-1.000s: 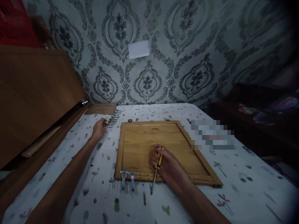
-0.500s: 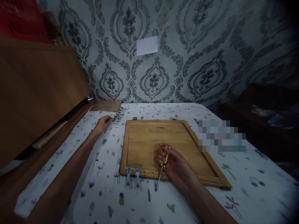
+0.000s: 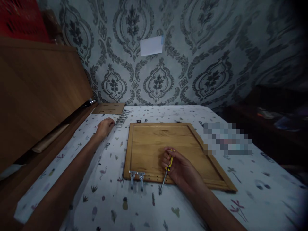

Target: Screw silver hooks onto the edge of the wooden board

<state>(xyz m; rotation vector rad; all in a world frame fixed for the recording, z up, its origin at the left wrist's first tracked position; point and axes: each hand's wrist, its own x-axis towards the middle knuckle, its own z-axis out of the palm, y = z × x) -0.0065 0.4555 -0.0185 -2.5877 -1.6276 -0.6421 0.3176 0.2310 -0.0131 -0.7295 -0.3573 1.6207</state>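
My right hand is wrapped around the yellow-and-black handle of a screwdriver, its shaft slanting down past the front edge of a framed wooden panel. The panel lies flat under that hand. Two metal hinges sit side by side at its front left edge, and small dark holes run along the edge to their right. Over on the left, my left hand has its fingers drawn together beside a row of small metal pieces. What these fingers hold, if anything, is too small to make out.
The panel lies on a white patterned cloth. A brown cardboard piece is at the back left, near a wooden cabinet. A blurred-out item lies right of the panel. Patterned wall behind.
Hardly anything differs. The whole view has shifted very slightly; both hands, the screwdriver and the hinges keep their places.
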